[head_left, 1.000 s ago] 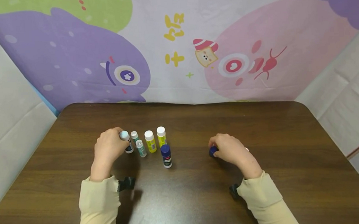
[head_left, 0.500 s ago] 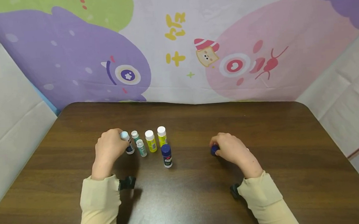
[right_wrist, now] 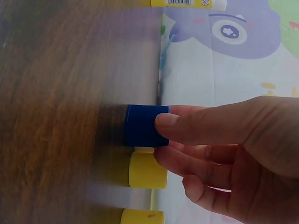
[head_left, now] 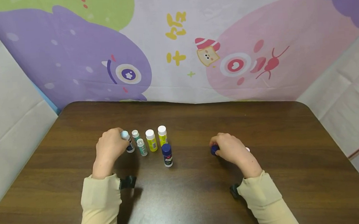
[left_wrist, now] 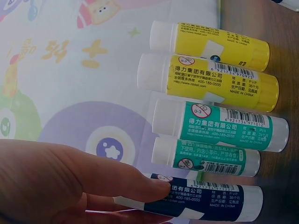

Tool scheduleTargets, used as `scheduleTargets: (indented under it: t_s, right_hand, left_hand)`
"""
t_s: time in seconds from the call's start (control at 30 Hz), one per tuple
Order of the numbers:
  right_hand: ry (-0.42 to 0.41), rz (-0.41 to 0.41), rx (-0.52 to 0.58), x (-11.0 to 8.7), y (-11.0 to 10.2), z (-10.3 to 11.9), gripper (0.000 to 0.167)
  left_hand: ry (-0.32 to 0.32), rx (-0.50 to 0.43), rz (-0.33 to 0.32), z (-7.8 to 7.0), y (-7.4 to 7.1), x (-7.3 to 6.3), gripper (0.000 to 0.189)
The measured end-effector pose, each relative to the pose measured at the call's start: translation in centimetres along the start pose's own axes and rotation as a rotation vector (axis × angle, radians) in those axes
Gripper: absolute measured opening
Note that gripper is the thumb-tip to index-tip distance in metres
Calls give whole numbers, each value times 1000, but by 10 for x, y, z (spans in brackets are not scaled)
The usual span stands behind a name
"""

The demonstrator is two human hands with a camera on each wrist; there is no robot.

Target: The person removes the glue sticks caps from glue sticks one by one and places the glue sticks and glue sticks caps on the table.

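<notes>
My left hand point(head_left: 110, 148) grips a navy glue stick point(left_wrist: 210, 201) standing upright at the left end of a group, its pale top showing beside the fingers in the head view. Beside it are two green glue sticks point(left_wrist: 236, 125) and two yellow glue sticks point(left_wrist: 222, 86) with white tops. Off to the right, my right hand point(head_left: 230, 149) pinches a blue cap point(right_wrist: 144, 126) between thumb and fingers, low at the tabletop. Two yellow caps point(right_wrist: 147, 171) stand near that hand in the right wrist view; the hand hides them in the head view.
Another navy glue stick point(head_left: 167, 158) with a blue cap stands in front of the yellow ones. A small white object point(head_left: 247, 149) shows partly behind the right wrist. The brown wooden table point(head_left: 191, 194) meets a printed cartoon cloth point(head_left: 184, 87) at its far edge.
</notes>
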State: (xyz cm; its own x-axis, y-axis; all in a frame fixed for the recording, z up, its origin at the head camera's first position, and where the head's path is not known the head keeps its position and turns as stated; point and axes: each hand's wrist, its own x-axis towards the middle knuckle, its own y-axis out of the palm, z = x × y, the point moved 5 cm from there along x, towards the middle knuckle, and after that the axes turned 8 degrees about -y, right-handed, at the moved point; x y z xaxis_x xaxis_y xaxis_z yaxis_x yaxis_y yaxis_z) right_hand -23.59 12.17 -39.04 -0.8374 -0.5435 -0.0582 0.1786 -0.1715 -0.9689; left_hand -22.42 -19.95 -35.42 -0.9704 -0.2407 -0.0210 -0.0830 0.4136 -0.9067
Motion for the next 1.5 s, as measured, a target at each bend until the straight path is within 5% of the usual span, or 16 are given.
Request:
scheduleTargets:
  t_s: [0.27,0.97,1.2,1.5]
  right_hand:
    - [-4,-3,1,0,-1,0,20]
    - [31,3,18,0,-3,0,27]
    - [8,-77,-17,-4,-14,14,32]
    - [-158,-280,-36,-7,-25,56,36]
  left_hand:
    - [-1,-1,7,-2,1,0,35]
    - [51,-19,-83,-11,-11,-8,31]
    - [72,-43,-158,-18,-19,-15,34]
    - [103,-68,-201,-29,-27,-23,35]
